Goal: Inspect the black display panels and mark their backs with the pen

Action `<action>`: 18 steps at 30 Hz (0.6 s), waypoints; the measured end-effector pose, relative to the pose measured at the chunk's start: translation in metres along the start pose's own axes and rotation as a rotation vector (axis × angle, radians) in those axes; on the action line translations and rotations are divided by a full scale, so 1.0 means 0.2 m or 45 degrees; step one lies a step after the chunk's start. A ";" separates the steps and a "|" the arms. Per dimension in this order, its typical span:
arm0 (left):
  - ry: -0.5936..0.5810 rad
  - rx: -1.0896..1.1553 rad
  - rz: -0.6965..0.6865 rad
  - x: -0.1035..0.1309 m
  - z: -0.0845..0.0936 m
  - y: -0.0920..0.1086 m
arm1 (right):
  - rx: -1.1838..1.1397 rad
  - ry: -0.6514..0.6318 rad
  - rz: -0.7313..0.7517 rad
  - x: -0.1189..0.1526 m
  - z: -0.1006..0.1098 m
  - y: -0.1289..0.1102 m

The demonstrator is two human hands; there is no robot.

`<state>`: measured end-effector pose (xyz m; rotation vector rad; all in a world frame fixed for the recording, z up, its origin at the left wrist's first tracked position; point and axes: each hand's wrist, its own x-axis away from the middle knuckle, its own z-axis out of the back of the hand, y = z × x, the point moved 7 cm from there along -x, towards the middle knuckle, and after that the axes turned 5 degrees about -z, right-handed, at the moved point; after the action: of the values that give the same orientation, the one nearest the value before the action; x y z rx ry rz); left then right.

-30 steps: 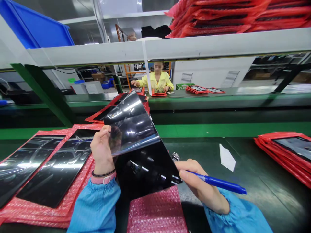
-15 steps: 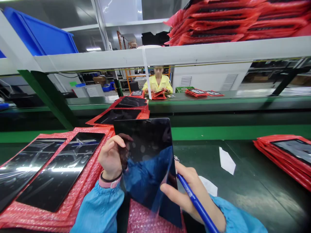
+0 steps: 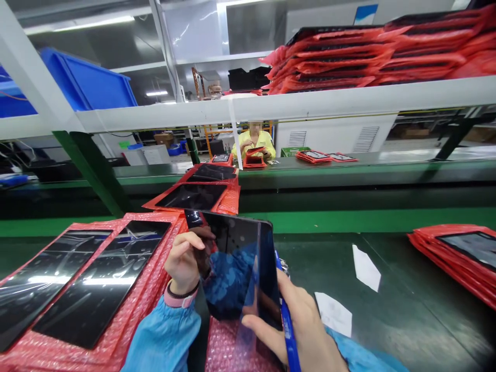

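A glossy black panel (image 3: 232, 258) is held up at the centre, with a clear film along its right part. My left hand (image 3: 185, 258) pinches the panel's left edge between thumb and fingers. Around its right edge is my right hand (image 3: 298, 320), thumb on the front, fingers hidden behind. That hand also has a blue pen (image 3: 289, 330) against its palm. Pink bubble wrap (image 3: 225, 346) lies below the panel. To the left, two dark panels (image 3: 104, 281) rest on red bubble bags.
Two white paper pieces (image 3: 366, 267) lie right of my hands. Red packs (image 3: 457, 258) are stacked at the far right. More red bags (image 3: 230, 199) sit ahead. Across the bench a person in yellow (image 3: 256, 140) handles red packs. A white shelf beam (image 3: 310, 106) crosses above.
The black panel has tipped and sits lower in view. My right hand has moved down, its pen now more upright. The camera view has tilted upward slightly.
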<state>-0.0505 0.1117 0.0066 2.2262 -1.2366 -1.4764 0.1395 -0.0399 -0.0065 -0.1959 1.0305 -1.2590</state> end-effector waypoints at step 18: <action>-0.548 -0.183 -0.583 0.05 -0.11 0.22 | -0.049 0.682 0.837 0.09 0.11 -0.17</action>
<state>-0.0538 0.0717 0.0352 2.2633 -0.6921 -2.2265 0.1313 -0.0752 0.0183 0.4493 1.4243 -0.6917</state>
